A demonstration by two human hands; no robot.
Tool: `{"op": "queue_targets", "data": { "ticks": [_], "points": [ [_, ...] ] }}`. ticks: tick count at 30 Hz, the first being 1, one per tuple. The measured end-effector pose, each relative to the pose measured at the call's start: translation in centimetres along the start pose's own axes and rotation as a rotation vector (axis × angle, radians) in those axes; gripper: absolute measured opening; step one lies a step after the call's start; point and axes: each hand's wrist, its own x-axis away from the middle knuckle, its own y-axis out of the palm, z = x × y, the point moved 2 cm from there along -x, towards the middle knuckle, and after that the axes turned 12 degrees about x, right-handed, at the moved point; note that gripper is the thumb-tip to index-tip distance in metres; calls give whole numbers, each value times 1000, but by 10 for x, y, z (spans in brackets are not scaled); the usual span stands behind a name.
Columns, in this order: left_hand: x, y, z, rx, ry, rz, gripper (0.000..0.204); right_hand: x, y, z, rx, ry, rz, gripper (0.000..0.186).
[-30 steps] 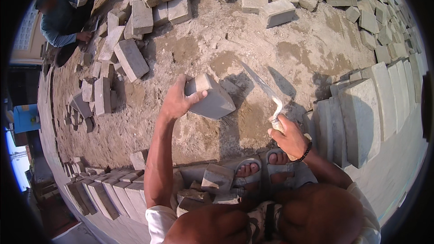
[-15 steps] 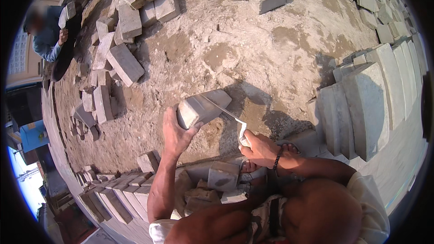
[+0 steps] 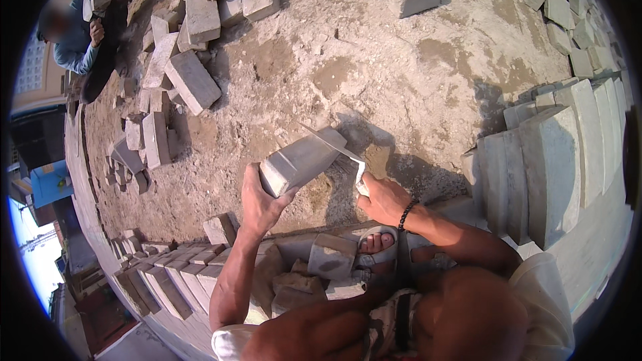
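A grey concrete paving block [image 3: 301, 164] is held tilted above the dirt, gripped at its near left end by my left hand [image 3: 264, 204]. My right hand [image 3: 386, 202] is closed around the whitish handle of a trowel [image 3: 332, 144]. Its thin blade, seen nearly edge-on, crosses over the block's far right end. Whether blade and block touch, I cannot tell. Below the hands, a loose block [image 3: 332, 256] lies beside my sandalled foot [image 3: 378, 241].
Blocks stand in a row [image 3: 167, 287] at the lower left and in a tall stack [image 3: 535, 174] at the right. Loose blocks [image 3: 194, 80] are heaped on the dirt [image 3: 321, 67] ahead. At the far left another person [image 3: 77, 47] holds a trowel and a block.
The trowel blade has shifted along the block toward its far right end. My left hand keeps its grip. The other person's trowel has turned to a different angle.
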Motion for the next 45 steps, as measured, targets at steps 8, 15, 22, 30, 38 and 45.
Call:
{"op": "queue_targets", "data": {
  "ticks": [8, 15, 22, 30, 38, 45],
  "points": [
    [24, -6, -8, 48, -133, 19, 67, 26, -51, -54, -132, -216, -64, 29],
    [29, -4, -10, 68, -202, 9, 68, -8, -25, -16, 110, -30, -97, 36],
    [27, -2, 7, 119, -157, 3, 72, 24, -55, -66, -55, -274, -140, 29],
    [33, -2, -7, 151, -70, -13, 76, -17, -38, 5, 59, 31, -110, 37],
    [37, -1, -20, 144, 33, -44, 73, 39, -54, -66, 10, -269, -205, 31],
    [41, -3, -10, 233, -63, -39, 62, 3, -52, -11, 158, 1, -112, 30]
  ]
}}
